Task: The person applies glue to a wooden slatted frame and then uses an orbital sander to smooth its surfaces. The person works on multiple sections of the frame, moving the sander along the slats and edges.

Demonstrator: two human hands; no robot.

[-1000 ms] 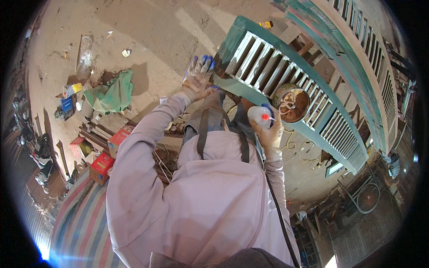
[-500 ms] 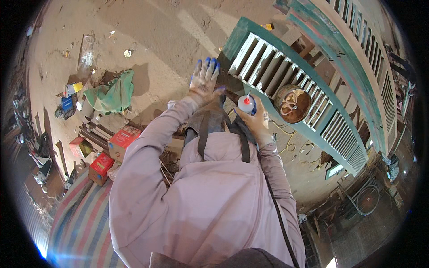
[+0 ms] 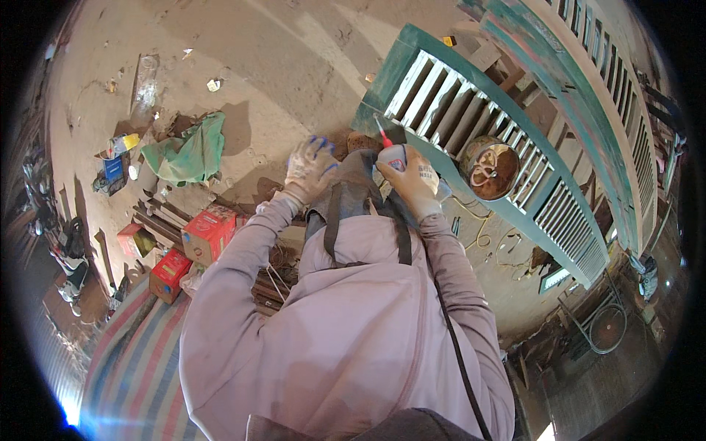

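My right hand (image 3: 419,185), in a white glove, is closed around a small white glue-type squeeze bottle (image 3: 394,156) with a red nozzle. The bottle is tilted, and its thin tip points up toward the near-left end of a green louvred shutter (image 3: 388,73); whether it touches the wood I cannot tell. To the left, over my lap, my left hand (image 3: 309,173) holds nothing, its blue-tipped glove fingers apart and slightly bent. A round tin (image 3: 471,151) with brown contents and a pale curled item in it rests on the shutter's slats.
More shutters (image 3: 559,88) stand beyond at the right. On the dirt floor lie a green cloth (image 3: 193,153), red boxes (image 3: 209,234) and several dark bars (image 3: 156,220). A striped sheet (image 3: 140,360) spreads at lower left. Yellow cord (image 3: 482,239) loops under the shutter.
My left hand has drawn back toward me and left, its fingers bending. The bottle has tipped from facing me to pointing its red nozzle forward at the shutter's end.
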